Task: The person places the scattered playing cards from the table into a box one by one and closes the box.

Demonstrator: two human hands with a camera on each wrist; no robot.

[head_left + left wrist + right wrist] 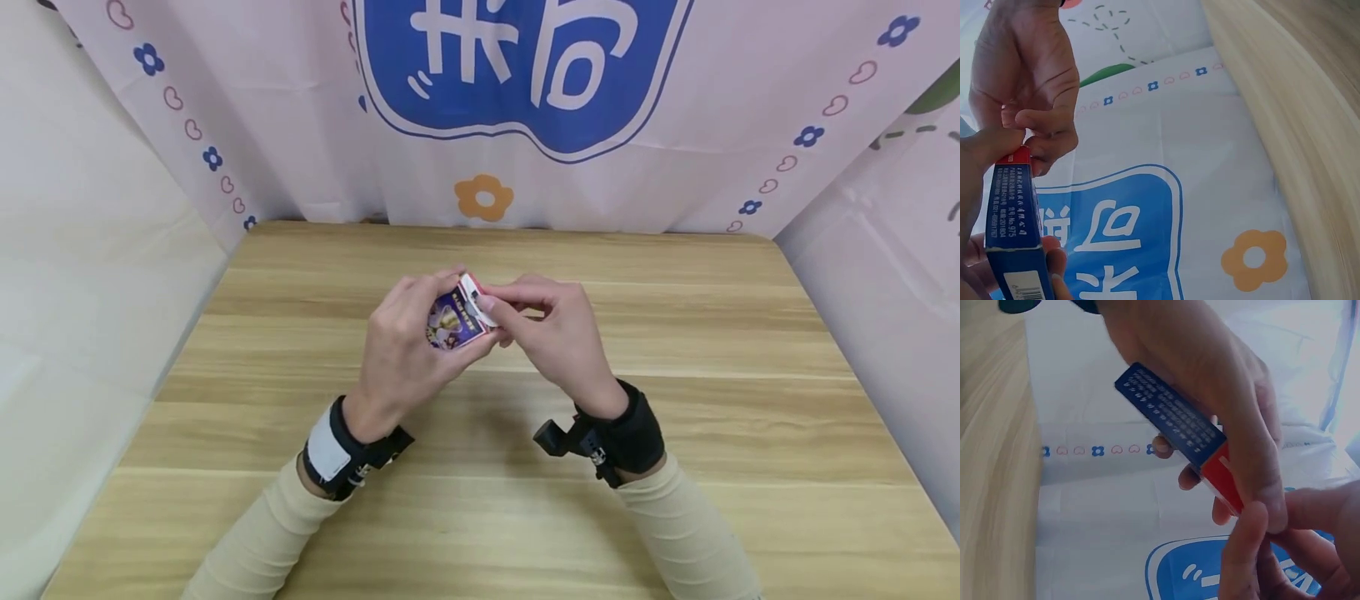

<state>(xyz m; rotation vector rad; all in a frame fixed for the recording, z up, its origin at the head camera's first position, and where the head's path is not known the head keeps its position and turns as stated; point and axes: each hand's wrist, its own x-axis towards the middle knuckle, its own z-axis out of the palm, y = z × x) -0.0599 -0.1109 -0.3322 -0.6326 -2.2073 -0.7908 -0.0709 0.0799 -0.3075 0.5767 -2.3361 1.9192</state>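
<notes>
My left hand [401,342] grips a small playing-card box [450,322], held above the table and tilted. Its face is purple with a gold picture, and a white flap [472,293] shows at the end toward the right. At that end my right hand [566,337] pinches the flap between thumb and fingers. The left wrist view shows the box's dark blue narrow side [1013,209] with white print, a red band and a barcode label. From the right wrist, the blue side [1169,415] and red end [1222,478] are visible. What is inside the box is hidden.
Both hands are above a wood-grain table [712,375]. A white curtain [285,125] with a blue sign print and flowers hangs behind the far edge. Black straps with small cameras sit on both wrists [630,433].
</notes>
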